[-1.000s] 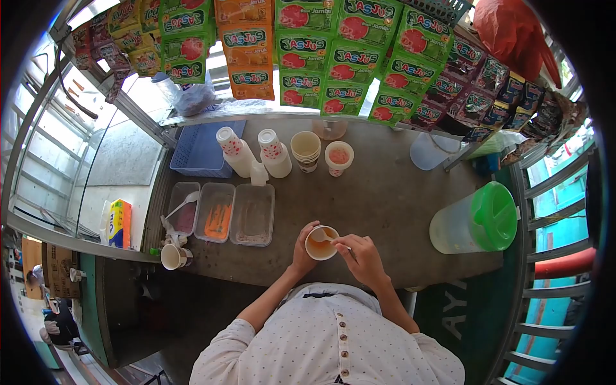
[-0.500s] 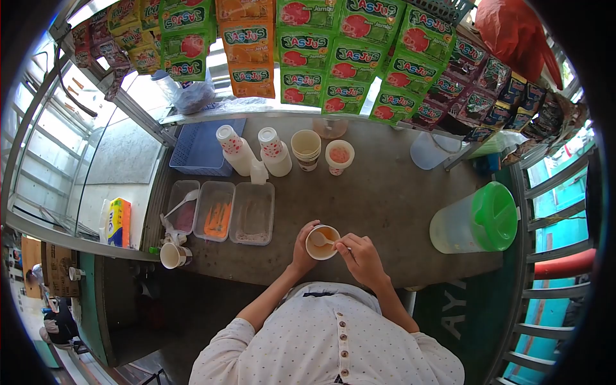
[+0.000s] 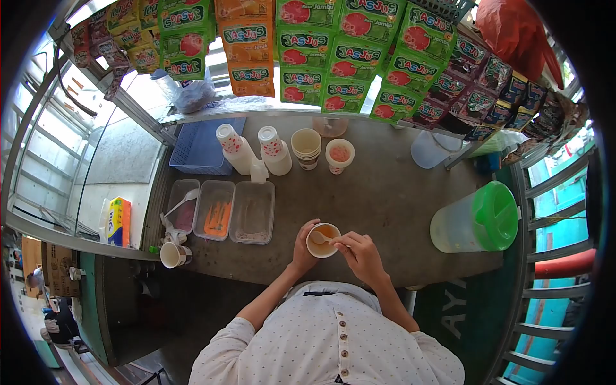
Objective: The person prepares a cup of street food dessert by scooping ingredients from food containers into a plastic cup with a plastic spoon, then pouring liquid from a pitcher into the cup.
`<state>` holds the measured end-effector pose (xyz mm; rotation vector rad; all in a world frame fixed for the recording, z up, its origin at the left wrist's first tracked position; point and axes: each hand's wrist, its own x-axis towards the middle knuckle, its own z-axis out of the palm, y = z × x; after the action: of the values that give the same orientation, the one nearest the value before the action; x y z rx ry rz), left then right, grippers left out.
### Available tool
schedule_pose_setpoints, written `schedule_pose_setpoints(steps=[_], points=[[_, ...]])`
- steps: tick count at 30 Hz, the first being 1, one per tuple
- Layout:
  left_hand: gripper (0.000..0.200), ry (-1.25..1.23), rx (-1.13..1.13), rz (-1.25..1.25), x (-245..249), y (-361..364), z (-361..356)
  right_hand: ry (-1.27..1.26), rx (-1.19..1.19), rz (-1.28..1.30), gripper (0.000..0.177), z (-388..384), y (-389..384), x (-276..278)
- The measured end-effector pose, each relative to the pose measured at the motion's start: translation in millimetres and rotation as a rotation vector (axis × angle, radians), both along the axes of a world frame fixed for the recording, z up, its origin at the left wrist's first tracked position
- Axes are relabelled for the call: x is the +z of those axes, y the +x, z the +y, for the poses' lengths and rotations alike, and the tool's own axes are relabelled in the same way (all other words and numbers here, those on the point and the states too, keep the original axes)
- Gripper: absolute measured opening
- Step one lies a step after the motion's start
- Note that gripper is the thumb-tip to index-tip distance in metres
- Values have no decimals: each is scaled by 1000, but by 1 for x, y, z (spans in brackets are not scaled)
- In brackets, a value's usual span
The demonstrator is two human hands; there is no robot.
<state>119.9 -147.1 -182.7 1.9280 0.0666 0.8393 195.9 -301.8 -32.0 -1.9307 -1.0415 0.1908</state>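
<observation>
Close in front of my body, at the counter's near edge, my left hand (image 3: 304, 249) is wrapped round a paper cup (image 3: 323, 253). Orange liquid (image 3: 330, 231) shows inside it. Between the fingertips of my right hand (image 3: 359, 255) is the handle of a pale spoon (image 3: 320, 238), its bowl dipped into the cup. To the left of the cup stand clear plastic tubs, one with orange sachets (image 3: 218, 220), one with whitish contents (image 3: 252, 236) and one with purplish contents and a white spoon (image 3: 182, 202).
Stacked paper cups (image 3: 274, 152) and a cup with pink contents (image 3: 339, 154) stand at the back beside a blue basket (image 3: 200, 146). A green-lidded pitcher (image 3: 478, 218) lies to the right. Drink sachets (image 3: 301, 56) hang overhead. Another cup (image 3: 173, 255) sits at the left edge.
The spoon has shifted slightly inside the cup, with its bowl now nearer the left rim. Both hands stay in almost the same place.
</observation>
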Motion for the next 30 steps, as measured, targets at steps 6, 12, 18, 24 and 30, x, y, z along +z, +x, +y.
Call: schedule_pose_setpoints(steps=[6, 12, 18, 24, 30], points=[[72, -15, 5, -40, -1, 1, -1, -10, -31, -61, 13, 0, 0, 2], [70, -15, 12, 41, 1, 1, 0, -36, -124, -129, 16, 0, 1, -6], [80, 14, 25, 55, 2, 1, -1, -41, -188, -169, 19, -2, 1, -7], [73, 21, 30, 18, 1, 1, -2, -43, -195, -210, 19, -2, 0, -7], [81, 66, 45, 27, 8, 1, -1, -41, -220, -203, 19, -2, -2, -5]])
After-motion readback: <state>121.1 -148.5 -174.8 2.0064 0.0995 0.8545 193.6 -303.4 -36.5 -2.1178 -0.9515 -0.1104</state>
